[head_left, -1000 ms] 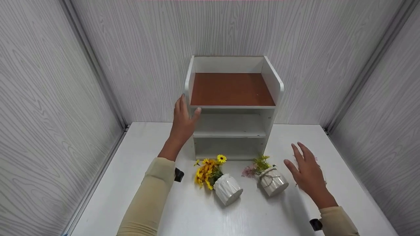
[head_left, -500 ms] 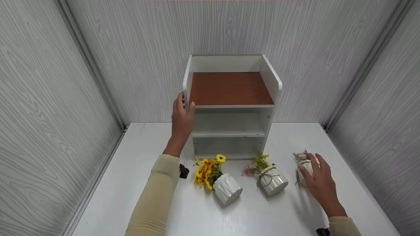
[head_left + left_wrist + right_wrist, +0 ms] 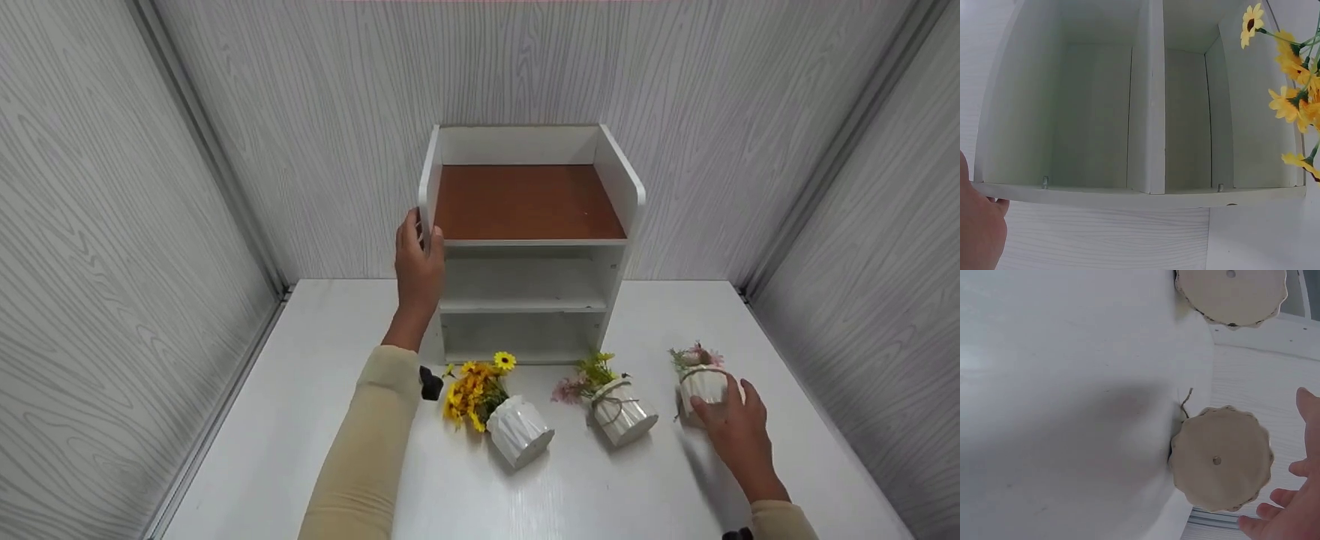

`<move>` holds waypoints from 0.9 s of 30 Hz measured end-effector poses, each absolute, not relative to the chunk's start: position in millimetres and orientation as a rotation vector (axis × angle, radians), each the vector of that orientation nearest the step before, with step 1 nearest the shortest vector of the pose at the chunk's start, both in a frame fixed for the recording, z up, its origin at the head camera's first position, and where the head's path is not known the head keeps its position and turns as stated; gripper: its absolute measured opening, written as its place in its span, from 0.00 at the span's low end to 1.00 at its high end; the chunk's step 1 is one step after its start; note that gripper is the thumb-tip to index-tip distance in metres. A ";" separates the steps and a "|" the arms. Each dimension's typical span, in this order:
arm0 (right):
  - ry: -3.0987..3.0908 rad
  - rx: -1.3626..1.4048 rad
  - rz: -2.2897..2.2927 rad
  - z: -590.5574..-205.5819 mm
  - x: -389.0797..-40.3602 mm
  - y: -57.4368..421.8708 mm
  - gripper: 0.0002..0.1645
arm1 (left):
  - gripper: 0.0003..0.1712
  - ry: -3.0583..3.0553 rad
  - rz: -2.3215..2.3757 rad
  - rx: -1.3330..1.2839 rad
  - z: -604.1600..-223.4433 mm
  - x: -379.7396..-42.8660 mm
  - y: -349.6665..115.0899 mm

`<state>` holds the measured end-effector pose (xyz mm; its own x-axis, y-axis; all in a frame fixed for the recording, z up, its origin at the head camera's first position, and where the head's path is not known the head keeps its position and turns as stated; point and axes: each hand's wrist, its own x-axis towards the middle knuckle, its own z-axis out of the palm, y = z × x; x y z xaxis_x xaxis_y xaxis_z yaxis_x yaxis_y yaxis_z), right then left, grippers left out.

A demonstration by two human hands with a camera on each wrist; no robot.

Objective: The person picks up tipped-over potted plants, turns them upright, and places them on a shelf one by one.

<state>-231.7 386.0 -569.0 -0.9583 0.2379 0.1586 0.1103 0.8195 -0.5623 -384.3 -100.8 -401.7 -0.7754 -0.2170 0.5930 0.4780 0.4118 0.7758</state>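
Note:
My left hand (image 3: 418,270) grips the left side panel of a small white shelf unit (image 3: 534,243), thumb at the front edge and fingers round the outside. In the left wrist view that hand (image 3: 979,225) shows at the panel's edge, fingers partly hidden behind it. My right hand (image 3: 739,439) hovers spread over the rightmost flower pot (image 3: 701,386), a white fluted pot lying on its side with pink flowers and twine. The right wrist view shows the pot's round base (image 3: 1221,458) facing the camera, the fingers (image 3: 1269,511) loosely spread beside it.
Two more white pots lie tipped over before the shelf: one with yellow flowers (image 3: 472,394), one twine-tied pot (image 3: 624,414) with pink and yellow-green flowers. The shelf has a brown top (image 3: 529,202) and two compartments below. Grey wood-grain walls (image 3: 847,247) enclose the white table (image 3: 300,390).
My left hand has closed round the shelf's left panel. My right hand has moved right and toward me, uncovering the rightmost flower pot. The pots and shelf stay in place.

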 end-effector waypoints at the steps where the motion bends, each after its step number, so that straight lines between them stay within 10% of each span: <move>1: -2.778 -0.275 0.842 -571.0 -232.6 386.7 0.54 | 0.34 -2.032 -1.408 -0.217 -401.9 -384.8 -100.4; 27: -2.638 -0.367 0.919 -592.5 -246.9 386.4 0.53 | 0.31 -2.025 -1.454 -0.170 -407.2 -386.7 -93.5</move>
